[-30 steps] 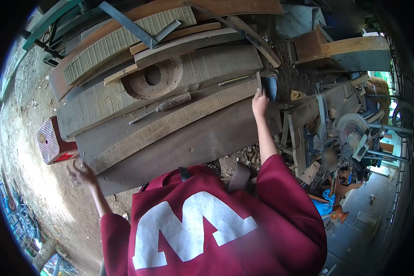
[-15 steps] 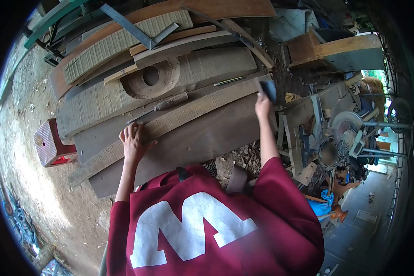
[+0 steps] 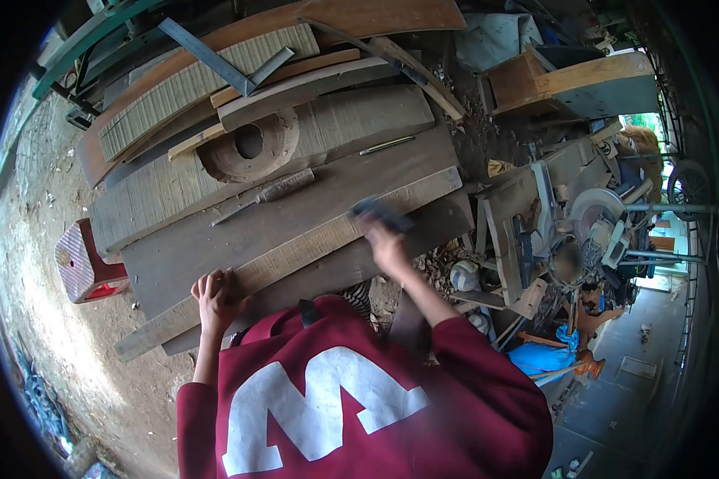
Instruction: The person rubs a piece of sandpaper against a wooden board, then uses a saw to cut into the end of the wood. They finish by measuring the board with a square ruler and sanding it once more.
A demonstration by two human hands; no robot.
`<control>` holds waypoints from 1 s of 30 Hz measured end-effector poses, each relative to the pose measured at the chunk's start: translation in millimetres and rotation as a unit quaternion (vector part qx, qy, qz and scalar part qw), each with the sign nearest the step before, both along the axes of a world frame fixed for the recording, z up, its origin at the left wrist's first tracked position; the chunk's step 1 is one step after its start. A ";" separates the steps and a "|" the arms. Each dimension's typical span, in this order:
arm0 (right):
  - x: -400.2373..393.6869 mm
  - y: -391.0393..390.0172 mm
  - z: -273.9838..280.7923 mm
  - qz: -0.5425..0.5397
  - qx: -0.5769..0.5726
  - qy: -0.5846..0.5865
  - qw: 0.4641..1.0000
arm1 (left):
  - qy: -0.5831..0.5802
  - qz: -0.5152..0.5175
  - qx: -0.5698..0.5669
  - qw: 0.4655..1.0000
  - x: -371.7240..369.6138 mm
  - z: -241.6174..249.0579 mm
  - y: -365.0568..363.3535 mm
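Observation:
A long narrow wooden plank (image 3: 295, 244) lies slantwise across a wide dark board (image 3: 164, 257). My left hand (image 3: 217, 297) presses on the plank's near edge, its fingers bent over the wood. In my right hand (image 3: 385, 239) is a dark flat block (image 3: 382, 214), blurred by motion, held over the plank right of its middle. Beyond the plank, a chisel-like tool with a wooden handle (image 3: 286, 185) rests on the board, and a pen (image 3: 387, 145) lies farther right.
A metal square (image 3: 216, 65) lies on stacked boards at the back. Near them is a thick board with a round hollow (image 3: 335, 120). A red stool (image 3: 88, 262) stands at left. Machinery with a round disc (image 3: 599, 209) and wood scraps are at right.
My right hand has moved left and nearer with the block, from the plank's far right end. The plank has shifted nearer at its right end. My left hand has moved slightly nearer and left.

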State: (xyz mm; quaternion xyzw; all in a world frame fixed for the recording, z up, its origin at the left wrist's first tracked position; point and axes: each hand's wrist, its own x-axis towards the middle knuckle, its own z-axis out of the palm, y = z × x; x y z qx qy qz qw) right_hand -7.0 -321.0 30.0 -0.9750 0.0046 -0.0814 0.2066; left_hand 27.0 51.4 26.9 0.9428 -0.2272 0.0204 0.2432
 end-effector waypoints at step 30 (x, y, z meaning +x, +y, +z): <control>31.2 -115.8 17.2 -0.331 -0.042 0.024 0.942 | -0.025 0.058 -0.027 0.998 -4.2 -14.3 -0.1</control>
